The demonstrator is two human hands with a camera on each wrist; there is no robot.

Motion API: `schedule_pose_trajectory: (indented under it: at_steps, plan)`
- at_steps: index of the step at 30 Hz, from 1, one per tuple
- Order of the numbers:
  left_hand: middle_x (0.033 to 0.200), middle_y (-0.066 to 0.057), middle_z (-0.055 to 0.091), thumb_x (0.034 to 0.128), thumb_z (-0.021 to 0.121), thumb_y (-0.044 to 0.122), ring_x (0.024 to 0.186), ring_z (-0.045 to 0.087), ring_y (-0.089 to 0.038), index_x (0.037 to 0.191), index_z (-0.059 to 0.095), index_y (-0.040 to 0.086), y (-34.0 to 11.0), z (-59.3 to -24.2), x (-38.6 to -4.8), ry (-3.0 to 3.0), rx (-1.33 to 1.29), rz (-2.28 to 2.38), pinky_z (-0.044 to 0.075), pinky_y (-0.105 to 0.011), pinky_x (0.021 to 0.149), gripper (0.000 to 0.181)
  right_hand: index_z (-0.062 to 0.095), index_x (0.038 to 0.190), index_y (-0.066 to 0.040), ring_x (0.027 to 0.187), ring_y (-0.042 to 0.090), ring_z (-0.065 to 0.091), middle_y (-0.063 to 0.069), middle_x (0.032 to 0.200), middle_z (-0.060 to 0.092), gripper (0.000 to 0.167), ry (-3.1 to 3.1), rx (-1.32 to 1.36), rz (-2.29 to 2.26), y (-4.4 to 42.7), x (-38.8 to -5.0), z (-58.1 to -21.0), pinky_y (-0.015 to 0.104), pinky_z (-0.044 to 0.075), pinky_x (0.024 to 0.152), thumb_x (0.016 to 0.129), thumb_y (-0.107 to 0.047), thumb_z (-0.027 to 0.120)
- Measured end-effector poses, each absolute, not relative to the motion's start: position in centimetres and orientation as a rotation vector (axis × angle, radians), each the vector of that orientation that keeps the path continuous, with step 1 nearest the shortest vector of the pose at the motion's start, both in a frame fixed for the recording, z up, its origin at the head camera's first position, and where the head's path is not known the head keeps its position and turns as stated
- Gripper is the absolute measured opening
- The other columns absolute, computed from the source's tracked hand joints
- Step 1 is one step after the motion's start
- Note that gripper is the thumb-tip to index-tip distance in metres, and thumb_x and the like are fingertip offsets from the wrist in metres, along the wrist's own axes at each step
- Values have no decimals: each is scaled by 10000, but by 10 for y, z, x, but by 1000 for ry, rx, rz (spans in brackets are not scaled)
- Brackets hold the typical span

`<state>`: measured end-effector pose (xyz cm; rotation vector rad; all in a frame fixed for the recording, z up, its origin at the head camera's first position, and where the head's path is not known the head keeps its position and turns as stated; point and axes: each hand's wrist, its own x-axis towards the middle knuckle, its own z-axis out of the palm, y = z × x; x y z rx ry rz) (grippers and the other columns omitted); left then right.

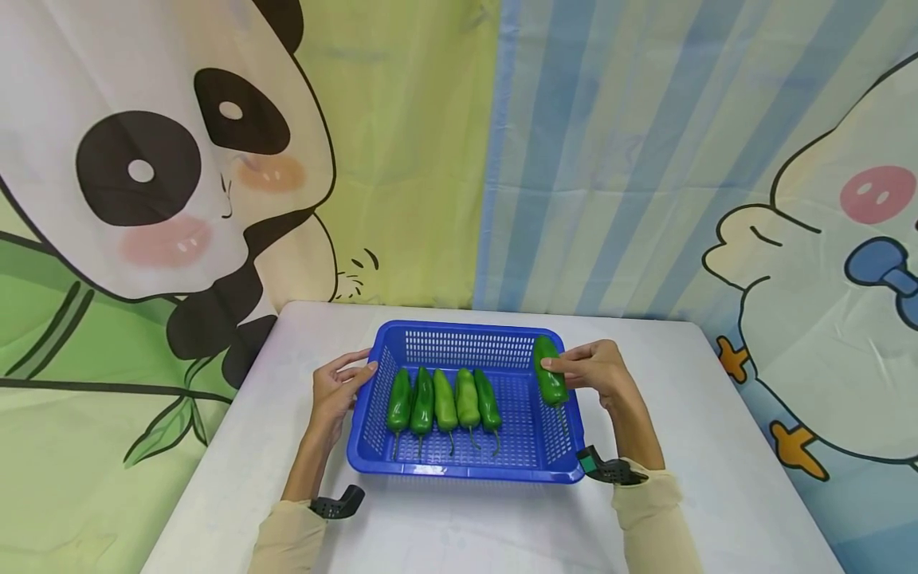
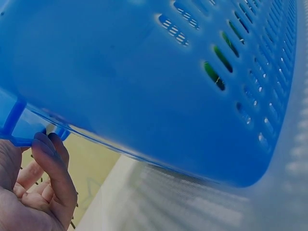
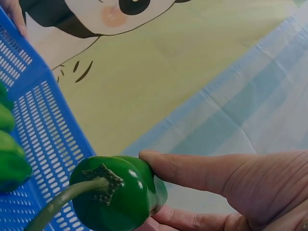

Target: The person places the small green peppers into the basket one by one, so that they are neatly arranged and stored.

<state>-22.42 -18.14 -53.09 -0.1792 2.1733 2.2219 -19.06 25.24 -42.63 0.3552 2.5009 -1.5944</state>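
Note:
A blue plastic basket (image 1: 523,430) with slotted walls stands on the table. Five or so, that is several, green chili peppers (image 1: 445,401) lie side by side in its left and middle part, stems toward me. At the basket's left rim my left hand (image 1: 333,392) grips the edge; in the left wrist view its fingers (image 2: 53,168) curl up under the rim. Over the basket's right end, my right hand (image 1: 598,371) pinches another green chili pepper (image 1: 549,375) between thumb and fingers. Its stem end (image 3: 108,185) faces the right wrist camera.
The white table (image 1: 237,486) extends around the basket on all sides. Behind it hangs a curtain (image 1: 409,159) printed with a panda and a white bird. Each wrist wears a black camera mount (image 1: 617,470).

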Motion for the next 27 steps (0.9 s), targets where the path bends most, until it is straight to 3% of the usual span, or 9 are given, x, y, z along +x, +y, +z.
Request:
schedule_pose_trajectory:
  at_steps: [12, 18, 20, 27]
  plan:
    - [846, 83, 824, 995, 834, 259, 633, 757, -88, 1416, 700, 57, -182, -531, -225, 2177, -194, 2215, 608, -221, 543, 486, 770, 1092, 105, 793, 217, 809, 211, 1094, 760, 433, 2486, 353, -1605, 234, -195, -430, 463, 695, 861, 885, -239, 933]
    - [823, 91, 813, 998, 831, 263, 607, 726, -69, 1421, 700, 66, -180, -534, -225, 2180, -182, 2209, 577, -198, 515, 485, 790, 1116, 72, 779, 240, 810, 289, 1257, 733, 451, 2512, 411, -1499, 225, -198, -440, 548, 646, 1002, 869, -269, 952]
    - [822, 90, 811, 998, 832, 266, 603, 720, -66, 1422, 699, 63, -180, -533, -224, 2176, -177, 2212, 572, -197, 509, 488, 798, 1106, 59, 784, 258, 820, 282, 1244, 752, 445, 2523, 424, -1462, 221, -199, -443, 561, 636, 1020, 861, -277, 958]
    - [814, 88, 809, 1007, 820, 239, 608, 738, -73, 1420, 692, 45, -182, -531, -224, 2173, -161, 2234, 583, -202, 514, 475, 788, 1085, 83, 787, 320, 836, 291, 1174, 777, 442, 2554, 417, -1398, 205, -207, -444, 486, 689, 867, 823, -214, 985]
